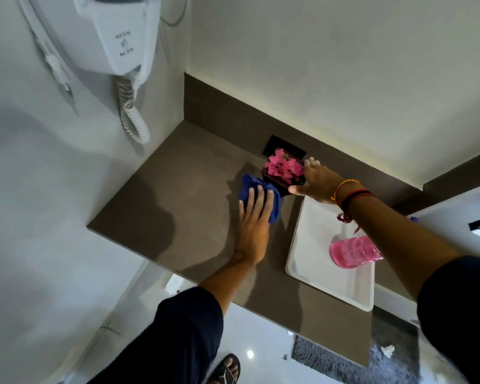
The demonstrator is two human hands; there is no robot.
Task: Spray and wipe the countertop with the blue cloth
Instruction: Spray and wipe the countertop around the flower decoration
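Observation:
A crumpled blue cloth point(251, 187) lies on the brown countertop point(178, 195), and my left hand point(254, 223) presses flat on it with fingers spread. My right hand point(315, 178) grips the side of a dark square pot with pink flowers point(281, 169) that stands just behind the cloth, near the back wall. A spray bottle of pink liquid point(352, 252) stands in the white tray point(311, 261) under my right forearm, which hides its top.
A white wall-mounted hair dryer point(108, 34) with a coiled cord point(132, 117) hangs on the left wall above the counter's corner. A dark socket plate point(272, 144) sits behind the flowers. Below lie a glossy floor, a grey rug point(344, 364) and my sandalled foot point(225, 370).

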